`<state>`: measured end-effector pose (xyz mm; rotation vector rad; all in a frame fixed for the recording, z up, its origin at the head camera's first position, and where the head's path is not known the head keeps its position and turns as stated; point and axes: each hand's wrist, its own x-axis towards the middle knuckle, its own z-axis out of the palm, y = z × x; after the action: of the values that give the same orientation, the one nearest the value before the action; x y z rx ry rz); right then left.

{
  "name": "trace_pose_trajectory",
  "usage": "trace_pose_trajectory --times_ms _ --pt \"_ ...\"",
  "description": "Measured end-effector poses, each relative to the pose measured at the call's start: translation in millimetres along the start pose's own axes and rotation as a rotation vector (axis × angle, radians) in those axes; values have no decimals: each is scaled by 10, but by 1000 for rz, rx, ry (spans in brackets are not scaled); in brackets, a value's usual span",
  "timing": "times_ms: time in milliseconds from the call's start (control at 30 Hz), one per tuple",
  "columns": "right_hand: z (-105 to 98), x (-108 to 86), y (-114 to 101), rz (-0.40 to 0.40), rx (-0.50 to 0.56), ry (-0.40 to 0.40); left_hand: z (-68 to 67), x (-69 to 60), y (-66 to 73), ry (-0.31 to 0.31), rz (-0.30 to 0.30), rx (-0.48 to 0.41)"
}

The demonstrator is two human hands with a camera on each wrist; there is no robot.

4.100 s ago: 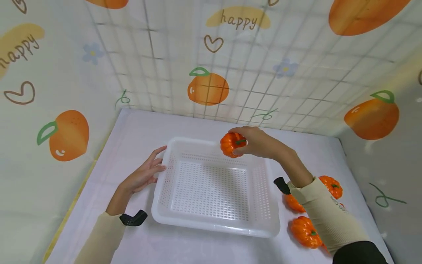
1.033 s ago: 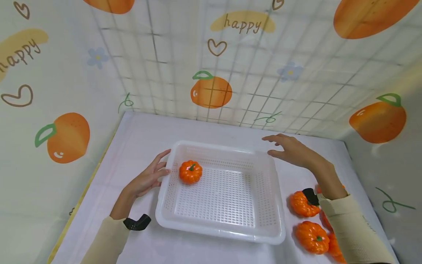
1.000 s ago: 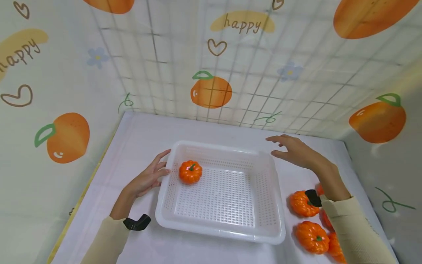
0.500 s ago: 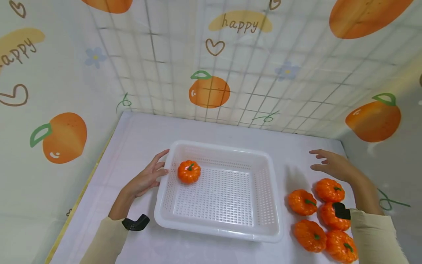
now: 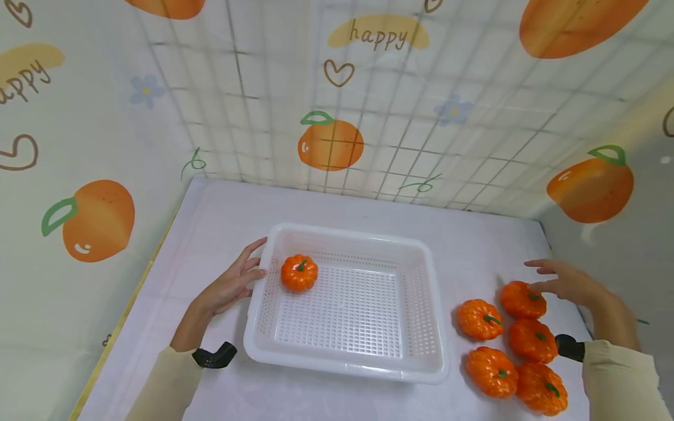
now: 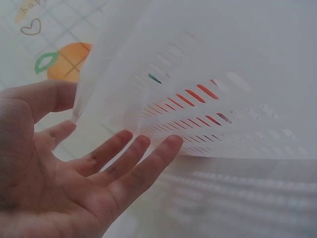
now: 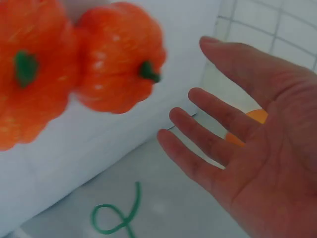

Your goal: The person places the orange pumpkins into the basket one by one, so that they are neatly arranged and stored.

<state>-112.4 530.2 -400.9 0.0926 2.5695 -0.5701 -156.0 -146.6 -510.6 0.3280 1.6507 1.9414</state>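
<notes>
A white perforated plastic basket [image 5: 339, 365] sits on the table with one small orange toy pumpkin [image 5: 299, 273] at its far left inside. My left hand [image 5: 227, 286] touches the basket's left side, fingers extended; in the left wrist view the fingertips [image 6: 173, 144] lie near the outer wall, and orange shows through its slots. On the right, my right hand [image 5: 574, 283] hovers by the farthest loose pumpkin [image 5: 521, 301], thumb and fingers spread and holding nothing. The right wrist view shows a gap between this hand [image 7: 267, 148] and that pumpkin [image 7: 119, 59].
Several more pumpkins lie close together right of the basket, among them a left one [image 5: 479, 320], a middle one [image 5: 533, 341] and a near one [image 5: 492, 372]. A white cloth covers the table [image 5: 226, 204]. Printed curtains [image 5: 253, 134] stand behind and at both sides.
A pumpkin held by my right hand earlier now lies in the basket. My right hand, empty, has moved right and down to the loose pumpkins. The left hand stays at the basket.
</notes>
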Motion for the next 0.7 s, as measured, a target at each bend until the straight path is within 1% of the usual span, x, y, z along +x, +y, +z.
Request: trace_pose_trajectory --times_ms 100,233,533,700 --pt "64 -15 91 -4 32 -27 1 -7 0 5 -3 2" --pt "125 -26 158 6 81 -65 7 -18 10 11 -7 12" --pt "221 81 252 54 173 -129 5 -17 -2 12 -3 32" --pt "247 101 276 69 197 -142 1 -13 -9 13 -3 31"
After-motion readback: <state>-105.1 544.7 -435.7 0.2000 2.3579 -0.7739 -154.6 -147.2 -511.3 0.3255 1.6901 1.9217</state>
